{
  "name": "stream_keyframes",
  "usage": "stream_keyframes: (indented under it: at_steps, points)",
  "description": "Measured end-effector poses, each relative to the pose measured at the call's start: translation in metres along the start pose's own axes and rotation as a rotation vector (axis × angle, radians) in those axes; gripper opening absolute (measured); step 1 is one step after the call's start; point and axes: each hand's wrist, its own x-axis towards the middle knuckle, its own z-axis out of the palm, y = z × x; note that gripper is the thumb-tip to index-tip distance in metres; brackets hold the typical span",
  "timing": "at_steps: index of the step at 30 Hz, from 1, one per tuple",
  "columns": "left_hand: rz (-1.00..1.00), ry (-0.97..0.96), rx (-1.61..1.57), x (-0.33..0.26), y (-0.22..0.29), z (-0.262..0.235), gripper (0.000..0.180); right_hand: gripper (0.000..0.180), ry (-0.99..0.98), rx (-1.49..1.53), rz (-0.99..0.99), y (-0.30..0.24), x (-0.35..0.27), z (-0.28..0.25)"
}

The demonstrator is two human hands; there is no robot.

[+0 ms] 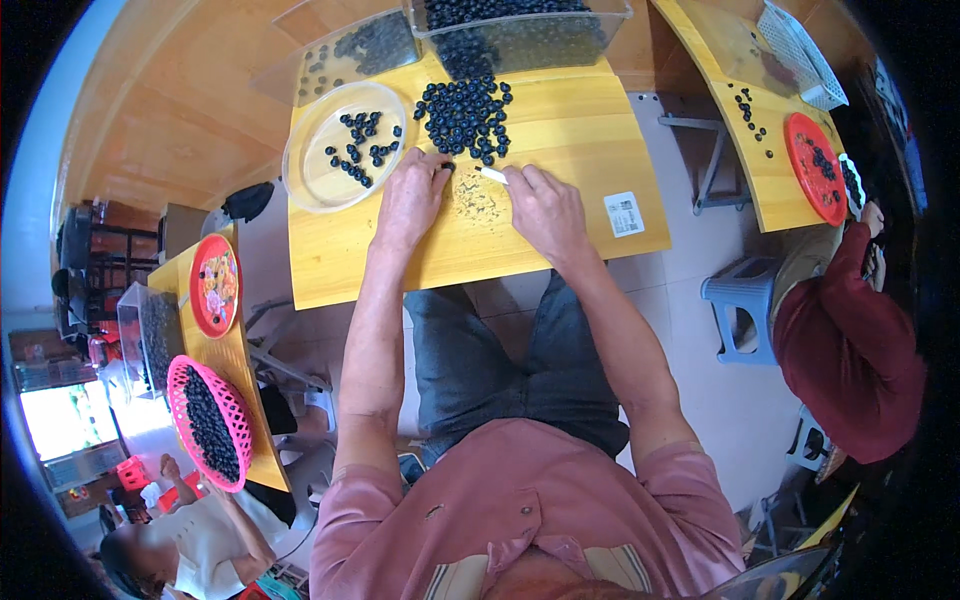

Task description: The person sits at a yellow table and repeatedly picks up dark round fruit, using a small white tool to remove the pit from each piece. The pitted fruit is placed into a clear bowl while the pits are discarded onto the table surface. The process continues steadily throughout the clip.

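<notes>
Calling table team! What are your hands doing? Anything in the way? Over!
Left hand: pinching dark round piece. Right hand: holding white tool. Tool and piece apart, nothing between; dark crumbs on the table.

On the table (pixel 575 125), a bin (pixel 590 45) stands at the far edge, round pieces inside; a heap of round pieces (pixel 465 120) lies before it; a dish (pixel 320 120) stands left of the heap, pieces in it; the left hand (pixel 412 195) and right hand (pixel 545 210), the latter with a tool (pixel 491 174), lie nearer; crumbs (pixel 478 203) lie between; a label (pixel 624 214) lies right.
</notes>
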Motion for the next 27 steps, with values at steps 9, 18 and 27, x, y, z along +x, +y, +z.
stream_keyframes:
  at_steps: [9, 18, 27]
  points:
    - [0.079, 0.08, -0.116, -0.002, 0.004, 0.002, 0.021, 0.02, -0.013, -0.02, -0.005, 0.0, 0.0, -0.003]
    - [-0.053, -0.01, -0.139, 0.004, 0.01, 0.008, 0.02, 0.022, -0.002, -0.004, -0.011, 0.001, 0.0, -0.002]
    - [-0.25, 0.128, -0.61, -0.021, 0.012, 0.025, 0.017, 0.022, -0.01, -0.005, -0.019, -0.002, 0.002, -0.003]
